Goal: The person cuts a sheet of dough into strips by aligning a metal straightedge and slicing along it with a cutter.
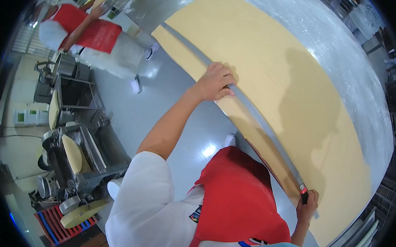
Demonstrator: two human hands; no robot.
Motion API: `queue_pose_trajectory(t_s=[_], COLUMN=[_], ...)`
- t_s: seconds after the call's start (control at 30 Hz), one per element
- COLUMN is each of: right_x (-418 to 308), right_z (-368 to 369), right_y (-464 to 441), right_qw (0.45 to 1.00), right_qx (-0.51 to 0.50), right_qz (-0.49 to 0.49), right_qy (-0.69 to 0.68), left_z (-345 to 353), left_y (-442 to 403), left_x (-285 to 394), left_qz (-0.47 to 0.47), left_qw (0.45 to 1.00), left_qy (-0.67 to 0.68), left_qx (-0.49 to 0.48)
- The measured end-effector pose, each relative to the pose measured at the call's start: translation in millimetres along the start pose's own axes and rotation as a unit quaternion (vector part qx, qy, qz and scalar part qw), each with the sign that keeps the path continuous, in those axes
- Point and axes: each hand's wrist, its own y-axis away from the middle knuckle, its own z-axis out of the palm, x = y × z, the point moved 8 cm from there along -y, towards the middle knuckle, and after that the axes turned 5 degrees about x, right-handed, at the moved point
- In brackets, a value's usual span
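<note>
Head view: straightedge, gripped beneath bent fingers of left hand; red-and-black cutter, clasped by fingers of right hand; dough sheet, under and beyond all fingers. Already placed: straightedge. Not yet lifted away: strip beside left thumb (cut line unclear).

A glossy grey floor shines in patches near a cream wall.

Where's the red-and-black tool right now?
In the head view, the tool is at the lower right, in the right hand, by the near end of the metal strip on the yellow sheet.
</note>
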Motion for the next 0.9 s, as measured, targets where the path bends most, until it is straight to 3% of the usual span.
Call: queue_pose_trajectory(t_s=[0.17,0.23,0.9], right_x=[1.2,-1.4,-9.8], right_z=[-2.0,-1.1,-3.1], right_y=[6.1,5.9,2.6], right_qw=[1.0,0.999,0.999], right_qx=[0.023,0.023,0.036], right_qz=[-0.015,-0.023,-0.036], right_qy=[0.013,0.011,0.018], left_z=[-0.2,-7.7,-8.0], left_y=[-0.1,5.6,13.9], left_x=[1.0,5.8,7.1], left_qz=[0.056,0.074,0.044], left_qw=[0.998,0.996,0.997], left_qy=[0.019,0.035,0.045], left_qx=[-0.004,0.036,0.053])
